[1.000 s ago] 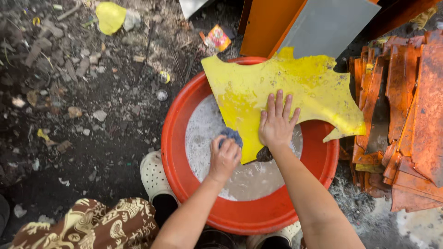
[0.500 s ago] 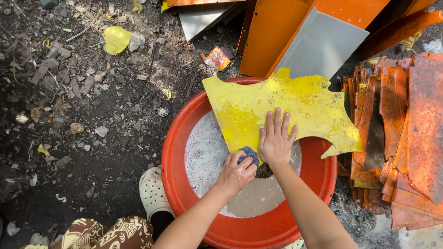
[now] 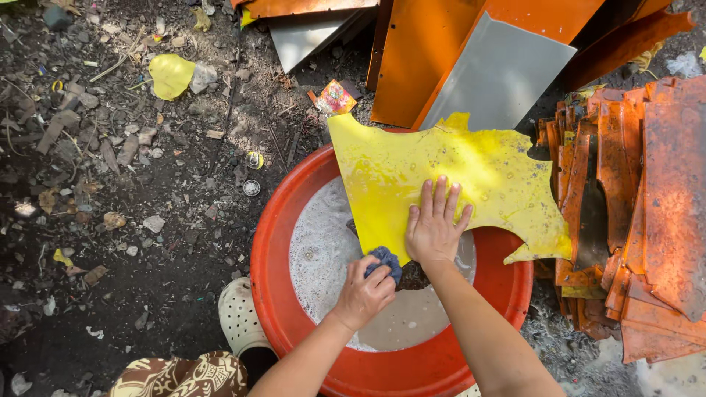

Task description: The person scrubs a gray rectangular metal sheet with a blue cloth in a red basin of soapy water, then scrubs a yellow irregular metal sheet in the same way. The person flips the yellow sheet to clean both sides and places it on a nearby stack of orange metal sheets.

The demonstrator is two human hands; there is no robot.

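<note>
A jagged yellow plastic sheet (image 3: 448,176) lies across a red basin (image 3: 279,220) holding foamy grey water (image 3: 323,242). My right hand (image 3: 434,224) presses flat on the sheet's near part, fingers spread. My left hand (image 3: 365,290) is closed on a dark blue rag (image 3: 387,261) at the sheet's lower edge, just over the water.
Orange and grey panels (image 3: 471,66) lean behind the basin. A stack of rusty orange broken sheets (image 3: 640,213) lies at the right. Dirt ground with litter and stones spreads left, including a yellow scrap (image 3: 170,75). A white clog (image 3: 239,316) stands by the basin.
The view has shifted downward in frame. My left hand with the rag has moved along the sheet's lower edge, toward the right hand and then back down; the right hand stays pressed on the sheet.
</note>
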